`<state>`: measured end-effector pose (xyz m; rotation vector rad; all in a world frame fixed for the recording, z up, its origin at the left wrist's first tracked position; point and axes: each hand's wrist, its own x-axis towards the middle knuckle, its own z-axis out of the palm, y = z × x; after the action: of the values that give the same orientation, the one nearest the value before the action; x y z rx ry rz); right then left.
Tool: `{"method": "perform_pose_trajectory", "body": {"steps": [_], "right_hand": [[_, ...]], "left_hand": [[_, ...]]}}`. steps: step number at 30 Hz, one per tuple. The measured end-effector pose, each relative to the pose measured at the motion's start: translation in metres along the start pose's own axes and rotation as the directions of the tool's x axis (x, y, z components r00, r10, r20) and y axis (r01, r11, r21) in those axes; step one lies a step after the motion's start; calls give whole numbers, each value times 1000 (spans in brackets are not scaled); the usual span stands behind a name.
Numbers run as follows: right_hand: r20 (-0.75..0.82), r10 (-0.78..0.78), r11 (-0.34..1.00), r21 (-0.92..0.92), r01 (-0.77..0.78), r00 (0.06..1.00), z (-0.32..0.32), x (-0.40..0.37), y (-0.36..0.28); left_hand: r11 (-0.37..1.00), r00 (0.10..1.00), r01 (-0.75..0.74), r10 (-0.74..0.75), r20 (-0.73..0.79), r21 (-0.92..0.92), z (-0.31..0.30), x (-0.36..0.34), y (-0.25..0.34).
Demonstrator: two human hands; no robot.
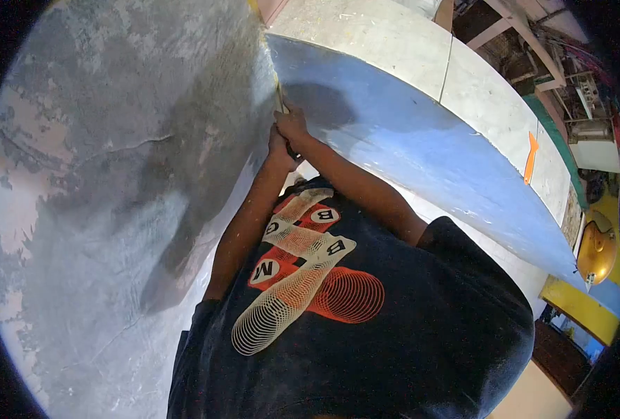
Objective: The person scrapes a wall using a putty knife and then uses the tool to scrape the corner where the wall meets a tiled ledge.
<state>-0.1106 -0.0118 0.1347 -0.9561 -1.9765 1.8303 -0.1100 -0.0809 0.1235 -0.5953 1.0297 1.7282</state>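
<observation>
My right hand is closed around a thin, pale yellowish strip that stands up along the corner between the grey wall and the blue panel. Just below it, touching it, my left hand is closed too, with a small dark body showing beside its fingers. Strip and body together look like a tape measure, mostly hidden by the fingers. Both forearms reach up from my dark printed shirt.
A rough grey wall with patched plaster fills the left. The smooth blue panel runs rightward under a pale ledge. On the ledge lies an orange tool. A golden rounded object and cluttered shelves stand at far right.
</observation>
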Motion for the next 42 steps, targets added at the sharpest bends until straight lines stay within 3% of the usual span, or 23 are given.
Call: {"method": "perform_pose_trajectory", "body": {"steps": [2,3,5,7,8,10,11,13,17,20,22,23,24,25,26,28,31,34,38,39,41,42], "right_hand": [[-13,28,998,55,-27,1000,-3,1,1],[21,34,999,30,-35,999,-7,-3,-4],[58,47,999,10,-48,997,-4,-2,2],[-92,-118,946,-313,84,989,8,12,25],[-93,-112,946,-314,78,989,5,6,17],[43,134,979,152,-139,990,-9,-2,-8],[34,128,979,153,-131,991,-10,-2,-5],[-36,-220,961,-180,210,975,-3,2,14],[-47,-106,956,-279,89,993,10,16,25],[-103,-103,977,-195,82,989,5,20,28],[-117,-487,873,-79,481,865,-1,7,14],[-117,-486,874,-71,481,866,-1,2,5],[-112,-385,922,3,388,916,-2,1,-8],[-104,-279,955,74,287,955,-3,4,-8],[-116,-272,956,77,282,955,-2,3,-2],[-24,-212,962,-180,205,977,-2,24,15],[65,-175,964,-192,185,982,-20,13,-6],[25,-215,965,-151,216,976,-17,17,-12],[-19,-303,941,-164,296,953,0,42,26],[-81,-281,959,-65,276,956,1,38,25],[-141,-261,963,38,268,955,-6,24,6],[-115,-293,949,80,303,949,-16,4,-10]], "left_hand": [[988,985,82,-61,161,-129,-10,20,-7],[989,984,79,-57,169,-126,1,5,-4],[994,999,44,-45,-10,-98,24,-45,-1],[994,999,44,-43,11,-95,9,-8,6],[994,998,53,-51,29,-91,1,5,3],[998,999,41,-42,-10,-45,10,-12,-2],[1000,999,18,-18,-44,-3,20,-20,0],[1000,1000,-5,5,13,2,20,-9,4],[995,980,-82,91,179,-60,1,8,1],[975,968,10,46,246,-223,-5,7,-9],[976,975,-14,61,212,-216,13,-10,-7],[977,983,-38,75,170,-208,18,-21,-6],[978,982,-46,81,171,-202,18,-18,0],[988,994,-62,74,80,-142,16,-10,2],[995,998,-67,67,-11,-80,14,-2,4],[996,999,-49,48,-15,-69,19,6,5],[993,996,-11,21,88,-120,16,24,3],[989,980,18,12,200,-149,10,48,8],[995,994,-77,81,73,-57,36,-2,9],[995,994,-81,84,67,-58,28,0,7],[985,917,-112,154,368,-132,16,9,6],[985,917,-114,155,368,-130,22,-6,6]]}}
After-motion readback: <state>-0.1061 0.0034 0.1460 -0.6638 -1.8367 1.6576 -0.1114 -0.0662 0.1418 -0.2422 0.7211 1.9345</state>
